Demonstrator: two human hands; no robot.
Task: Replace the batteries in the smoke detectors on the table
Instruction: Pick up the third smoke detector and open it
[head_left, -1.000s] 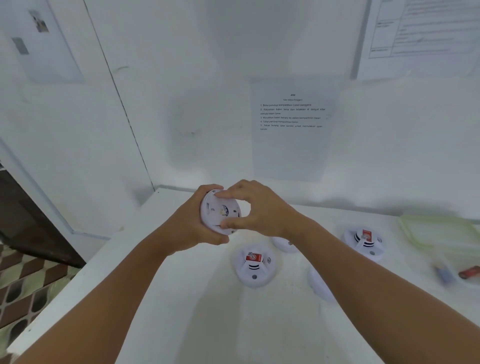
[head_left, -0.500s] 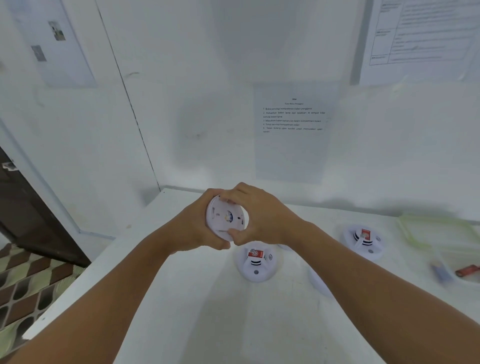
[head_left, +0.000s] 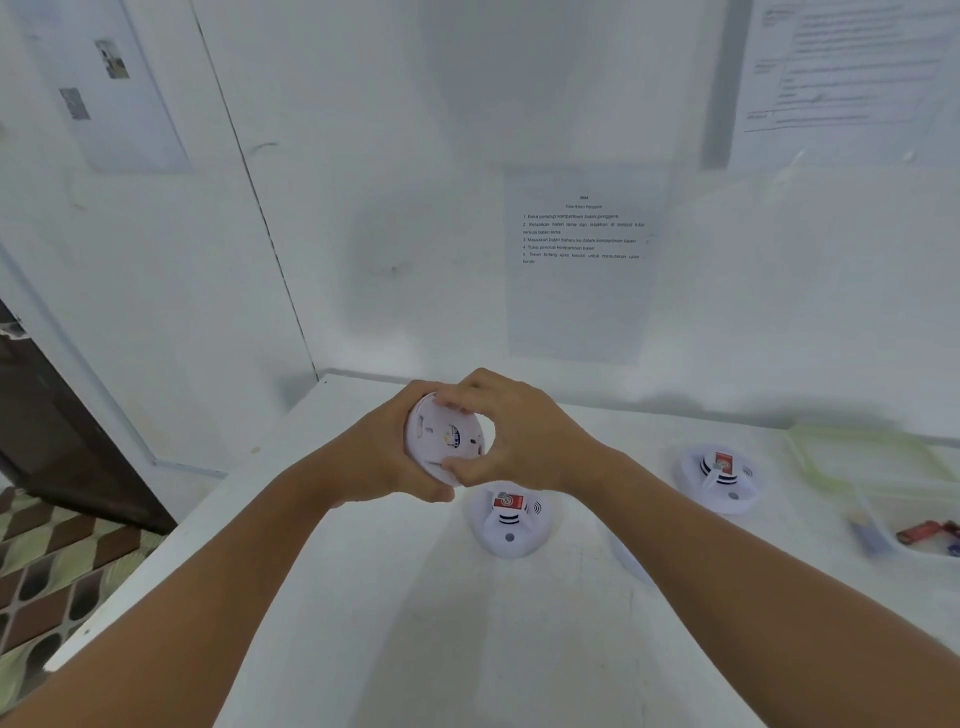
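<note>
Above the near-left part of the white tabletop (head_left: 363, 623), both hands are holding a round white plastic smoke detector (head_left: 447, 439) up in the air, tilted so its flat underside is facing the camera. The left hand (head_left: 374, 457) is cupping it from the left, its fingers curling round the back edge and its thumb lying along the lower rim. The right hand (head_left: 519, 431) is gripping it from the right, fingertips curling over the top rim and the thumb pressing the lower rim. Just below the hands, a second white smoke detector with a red label (head_left: 511, 517) is sitting on the table. A third white detector with a red label (head_left: 719, 478) is lying well off to the right. Beside that one, a clear plastic container with a pale green rim (head_left: 857, 457) is standing at the right edge; small red and blue items inside it are too blurred to identify. A printed instruction sheet (head_left: 582, 260) is hanging on the white wall behind.
</note>
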